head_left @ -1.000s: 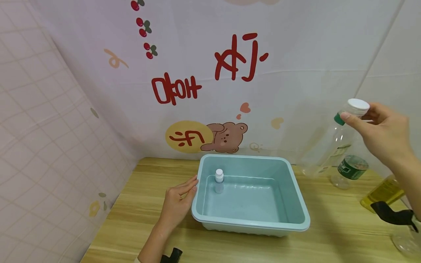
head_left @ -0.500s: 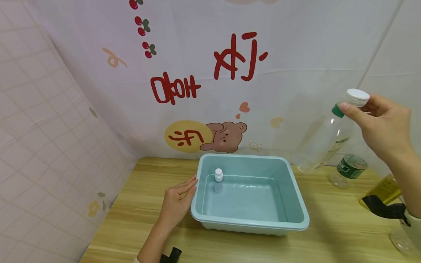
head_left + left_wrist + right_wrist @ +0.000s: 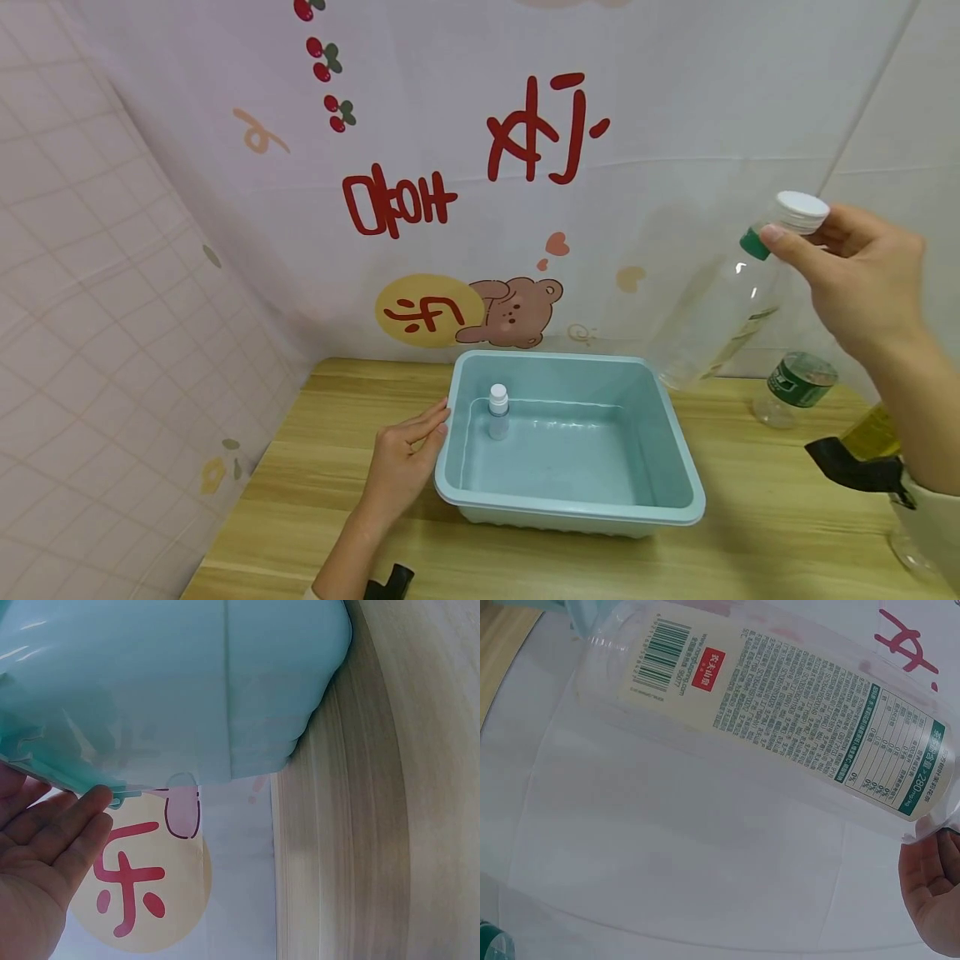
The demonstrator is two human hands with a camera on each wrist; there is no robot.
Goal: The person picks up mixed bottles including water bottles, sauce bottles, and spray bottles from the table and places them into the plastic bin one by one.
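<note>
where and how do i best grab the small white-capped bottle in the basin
Probably from above, pinching the white cap: the small bottle stands upright with its cap up, inside the basin near its left side, so the raised walls would likely hamper a sideways approach.

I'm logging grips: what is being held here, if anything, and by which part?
The right hand holds the clear bottle by its neck, just below the white cap. The left hand touches the tub rim without clearly gripping it.
</note>
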